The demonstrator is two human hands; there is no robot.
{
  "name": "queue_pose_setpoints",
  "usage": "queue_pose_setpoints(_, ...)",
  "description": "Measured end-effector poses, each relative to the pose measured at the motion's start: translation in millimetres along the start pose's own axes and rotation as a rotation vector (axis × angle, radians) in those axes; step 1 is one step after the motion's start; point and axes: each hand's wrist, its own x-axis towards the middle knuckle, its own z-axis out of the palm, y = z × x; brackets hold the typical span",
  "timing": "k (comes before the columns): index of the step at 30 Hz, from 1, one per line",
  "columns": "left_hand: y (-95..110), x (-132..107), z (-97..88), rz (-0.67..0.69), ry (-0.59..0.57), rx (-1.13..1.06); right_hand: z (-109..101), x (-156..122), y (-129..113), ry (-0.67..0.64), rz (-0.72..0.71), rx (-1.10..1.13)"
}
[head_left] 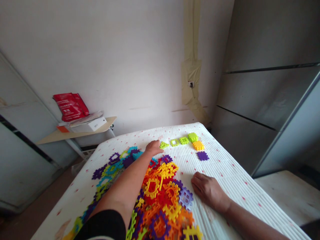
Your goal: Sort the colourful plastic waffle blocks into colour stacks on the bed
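At ten o'clock a red bag [70, 106] sits on a shelf [50, 138] beside a white box [97, 124]. Plastic tiles [160, 203] heap from seven to six o'clock on a ribbed white mat [220, 156]. Near twelve o'clock the left hand [153, 148] curls downward, its grip unclear, just beside a lime tile [164, 145]. That tile starts a short row [185, 140] of green, orange and purple tiles running toward one o'clock. At four o'clock the right hand [207, 191] lies open, palm down on the mat, near a lilac tile [185, 198].
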Motion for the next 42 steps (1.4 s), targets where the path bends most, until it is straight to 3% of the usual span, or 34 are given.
queue_pose_setpoints(8, 0.4, 3.3, 3.4, -0.064, -0.003, 0.073, -2.5, 0.7, -1.5, 0.028, -0.012, -0.002)
queue_pose_setpoints(27, 0.4, 5.2, 6.7, -0.111, 0.117, 0.067, -1.7, 1.1, -0.6, 0.008, 0.007, 0.005)
queue_pose_setpoints(42, 5.1, -1.1, -0.3, -0.106, 0.054, 0.008, 2.0, -1.7, 3.0, -0.004, -0.007, 0.018)
